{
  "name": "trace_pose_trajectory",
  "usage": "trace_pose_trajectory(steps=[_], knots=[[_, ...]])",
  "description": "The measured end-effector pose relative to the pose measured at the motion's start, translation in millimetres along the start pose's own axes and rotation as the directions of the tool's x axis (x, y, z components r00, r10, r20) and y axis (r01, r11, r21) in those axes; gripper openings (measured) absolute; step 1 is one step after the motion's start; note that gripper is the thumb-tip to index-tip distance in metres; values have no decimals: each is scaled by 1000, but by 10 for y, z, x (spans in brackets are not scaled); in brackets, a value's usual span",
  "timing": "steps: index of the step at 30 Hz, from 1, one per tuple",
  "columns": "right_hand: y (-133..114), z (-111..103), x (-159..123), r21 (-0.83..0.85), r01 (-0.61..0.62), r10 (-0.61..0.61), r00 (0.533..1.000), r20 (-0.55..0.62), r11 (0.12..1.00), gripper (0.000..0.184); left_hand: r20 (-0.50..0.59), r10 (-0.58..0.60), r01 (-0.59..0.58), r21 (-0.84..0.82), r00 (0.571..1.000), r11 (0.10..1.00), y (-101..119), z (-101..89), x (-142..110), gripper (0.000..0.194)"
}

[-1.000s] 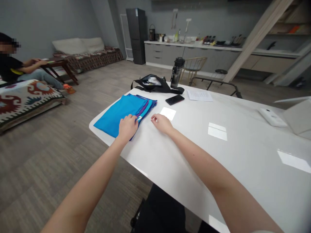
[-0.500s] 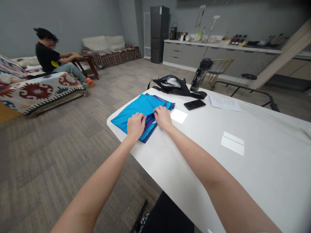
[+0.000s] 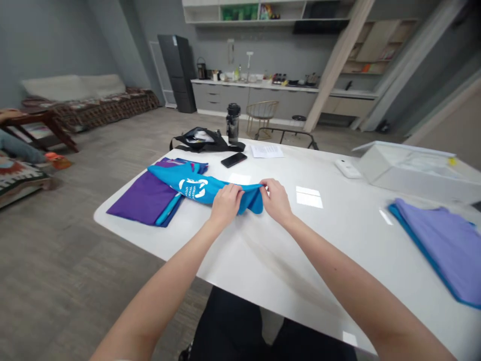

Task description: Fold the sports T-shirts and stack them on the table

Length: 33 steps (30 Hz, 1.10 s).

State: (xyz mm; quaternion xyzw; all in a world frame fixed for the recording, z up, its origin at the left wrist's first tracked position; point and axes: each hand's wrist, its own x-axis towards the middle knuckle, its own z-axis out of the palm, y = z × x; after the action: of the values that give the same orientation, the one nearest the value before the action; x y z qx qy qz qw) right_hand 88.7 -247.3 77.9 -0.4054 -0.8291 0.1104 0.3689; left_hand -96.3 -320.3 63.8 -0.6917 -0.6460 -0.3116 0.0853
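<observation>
A bright blue printed cloth [image 3: 206,188] with white lettering and white shapes stretches across the middle of the white table [image 3: 278,255]. My left hand [image 3: 226,204] pinches its near side. At its right end, my right hand [image 3: 277,199] grips a corner with closed fingers, and a loose flap hangs between the two hands. The cloth's left end still lies over a folded stack, topped by a purple cloth [image 3: 141,198] with blue layers beneath. Whether the blue cloth is a garment or a bag, I cannot tell.
Behind the stack lie a black bag [image 3: 201,140], a black phone [image 3: 233,160] and a paper sheet [image 3: 267,151]; a dark bottle [image 3: 233,123] stands there. On the right are a lavender cloth [image 3: 443,245] on blue fabric, a white box [image 3: 406,168] and a small white device [image 3: 347,169].
Both hands have drawn the blue cloth rightward off the stack, exposing the purple cloth and the white print. The view has turned right, bringing the lavender cloth and white box into sight.
</observation>
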Motion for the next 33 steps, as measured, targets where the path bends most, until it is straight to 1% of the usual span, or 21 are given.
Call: trace_pose_trajectory(steps=[2, 5, 7, 9, 11, 13, 14, 15, 16, 18, 20, 22, 24, 25, 27, 29, 31, 32, 33], knots=[[285, -383, -271, -34, -72, 71, 997, -40, 997, 21, 44, 81, -78, -73, 996, 994, 411, 252, 37, 26], [674, -918, -731, -78, -191, 183, 978, -98, 979, 21, 105, 197, -176, -187, 975, 967, 1061, 603, 39, 25], [909, -1237, -1073, -102, -263, 249, 959, -136, 959, 22, 145, 270, -227, -260, 952, 939, 1486, 803, -11, 24], [1118, -1516, -1424, -123, -325, 303, 937, -173, 938, 23, 188, 350, -276, -332, 918, 902, 1859, 956, -100, 25], [1295, -1743, -1749, -136, -376, 346, 916, -202, 917, 23, 234, 441, -327, -401, 866, 856, 2127, 1049, -197, 26], [1437, -1901, -1994, -137, -411, 381, 903, -200, 901, 23, 280, 514, -360, -453, 810, 815, 2242, 1076, -258, 26], [1496, -1950, -2071, -132, -423, 397, 898, -189, 896, 25, 298, 532, -366, -467, 792, 805, 2234, 1068, -265, 26], [1547, -1977, -2111, -122, -434, 411, 894, -177, 892, 27, 313, 533, -362, -467, 786, 807, 2183, 1048, -253, 26], [1592, -1982, -2114, -108, -445, 424, 890, -168, 889, 29, 328, 518, -349, -453, 790, 820, 2093, 1018, -225, 26], [1661, -1933, -2018, -73, -473, 455, 872, -178, 878, 30, 370, 447, -302, -387, 815, 871, 1823, 944, -136, 27], [1708, -1822, -1836, -37, -512, 500, 850, -163, 858, 28, 441, 344, -237, -280, 829, 930, 1498, 871, -44, 27], [1737, -1675, -1647, -36, -546, 543, 837, -61, 837, 26, 489, 243, -174, -182, 838, 968, 1197, 827, 10, 28], [1743, -1521, -1521, -98, -554, 561, 825, 69, 827, 26, 482, 151, -113, -107, 863, 988, 976, 826, 9, 35], [1735, -1452, -1490, -148, -547, 564, 817, 118, 824, 28, 464, 107, -81, -75, 880, 994, 904, 842, -8, 39], [1694, -1342, -1483, -249, -513, 560, 810, 177, 821, 34, 439, 52, -44, -29, 897, 999, 831, 889, -59, 43], [1627, -1281, -1512, -310, -439, 517, 821, 244, 843, 29, 447, 55, -53, -16, 893, 998, 831, 934, -105, 35], [1551, -1261, -1534, -295, -345, 428, 856, 290, 891, 19, 439, 93, -83, -43, 894, 996, 866, 957, -126, 24], [1516, -1260, -1534, -263, -313, 381, 883, 274, 913, 16, 410, 109, -89, -67, 906, 994, 886, 961, -125, 21], [1484, -1261, -1528, -225, -295, 344, 912, 222, 929, 16, 358, 109, -81, -93, 927, 992, 905, 964, -117, 21]])
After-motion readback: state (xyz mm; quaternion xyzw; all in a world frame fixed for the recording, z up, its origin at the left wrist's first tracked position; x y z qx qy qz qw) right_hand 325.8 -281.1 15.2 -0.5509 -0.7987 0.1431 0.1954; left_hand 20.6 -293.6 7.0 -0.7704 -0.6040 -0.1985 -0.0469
